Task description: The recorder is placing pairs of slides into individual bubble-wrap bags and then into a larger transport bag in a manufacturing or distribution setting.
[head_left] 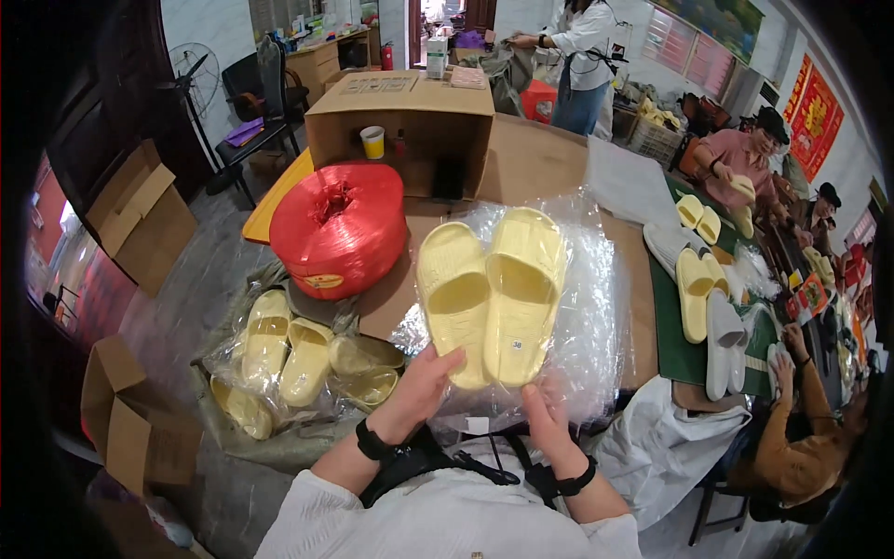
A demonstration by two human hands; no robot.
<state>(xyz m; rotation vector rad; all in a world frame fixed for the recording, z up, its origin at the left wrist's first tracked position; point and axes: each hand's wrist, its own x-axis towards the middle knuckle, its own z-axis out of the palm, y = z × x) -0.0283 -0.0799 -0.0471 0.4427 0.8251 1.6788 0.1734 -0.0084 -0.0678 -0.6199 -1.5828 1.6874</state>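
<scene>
A pair of pale yellow slide slippers is held side by side in front of me, toes pointing away. Clear plastic film shines around and behind them; whether the pair is fully inside a bag I cannot tell. My left hand grips the heel of the left slipper, thumb on top and fingers hidden beneath. At the right slipper's heel, my right hand pinches the edge and the plastic, its other fingers mostly hidden. More yellow slippers in clear bags lie in a grey-green sack at the left.
A big roll of red plastic twine stands beyond my left hand, before an open cardboard box holding a yellow cup. Loose slippers cover a green bench at the right, where people sit working. Open cartons stand at the left.
</scene>
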